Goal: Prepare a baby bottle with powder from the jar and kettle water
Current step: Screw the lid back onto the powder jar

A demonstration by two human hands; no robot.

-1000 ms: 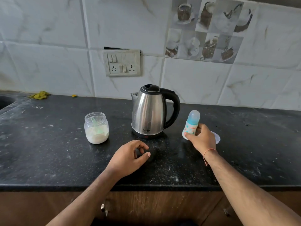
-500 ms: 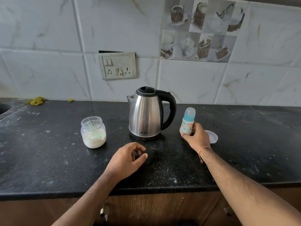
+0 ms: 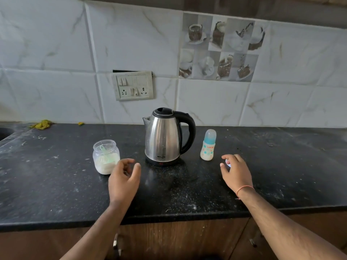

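A small baby bottle (image 3: 207, 145) with a blue collar and clear cap stands upright on the black counter (image 3: 56, 181), right of the steel kettle (image 3: 163, 139). Whitish content fills the bottle's lower part. To the kettle's left sits an open clear jar (image 3: 106, 156) of white powder with a green scoop inside. My left hand (image 3: 124, 177) hovers just right of the jar, fingers loosely curled, holding nothing. My right hand (image 3: 236, 171) lies right of the bottle, apart from it, fingers relaxed over a clear lid (image 3: 227, 163) that is mostly hidden.
A yellow cloth (image 3: 42, 124) lies at the back left near a sink edge (image 3: 3, 132). A switch and socket plate (image 3: 133, 85) is on the tiled wall behind the kettle. Wooden cabinet fronts with a metal handle (image 3: 116, 243) are below the counter edge.
My right hand has let go of the bottle and moved right, over the lid. My left hand has opened a little and shifted left, close to the jar. The view has tilted up.
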